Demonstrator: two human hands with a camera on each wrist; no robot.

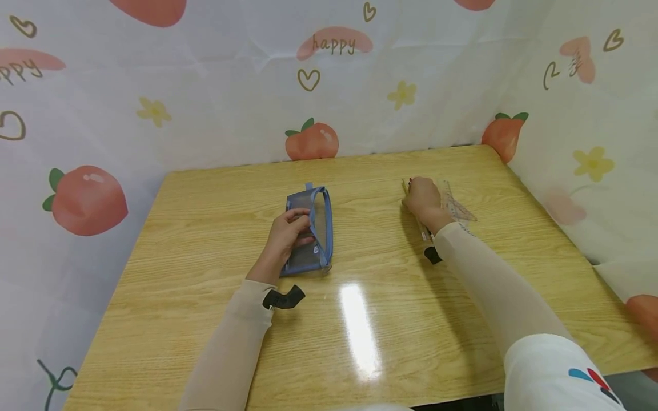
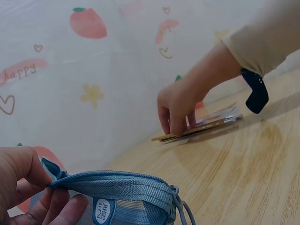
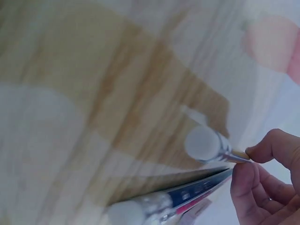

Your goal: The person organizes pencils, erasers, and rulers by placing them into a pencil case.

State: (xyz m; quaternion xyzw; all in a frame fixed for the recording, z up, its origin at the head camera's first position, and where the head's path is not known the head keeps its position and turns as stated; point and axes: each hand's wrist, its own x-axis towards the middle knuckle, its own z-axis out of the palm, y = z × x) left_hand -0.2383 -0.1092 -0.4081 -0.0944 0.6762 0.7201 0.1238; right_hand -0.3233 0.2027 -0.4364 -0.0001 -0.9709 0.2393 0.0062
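Observation:
A blue zip pencil case (image 1: 300, 264) with see-through mesh sides lies on the table, its mouth parted. My left hand (image 1: 284, 235) pinches one edge of that mouth between thumb and fingers; the left wrist view shows the grip on the zip edge of the case (image 2: 131, 187). Over to the right, my right hand (image 1: 424, 200) reaches down to several pencils. It pinches a yellowish pencil (image 3: 204, 143) with a white eraser end by thumb and fingertips. A dark blue pencil (image 3: 190, 192), also white-ended, lies beside it.
A clear set square (image 1: 461, 210) lies just right of my right hand, partly hidden by the forearm. Patterned cloth walls (image 1: 231, 97) rise behind and at the sides of the wooden table (image 1: 205, 228).

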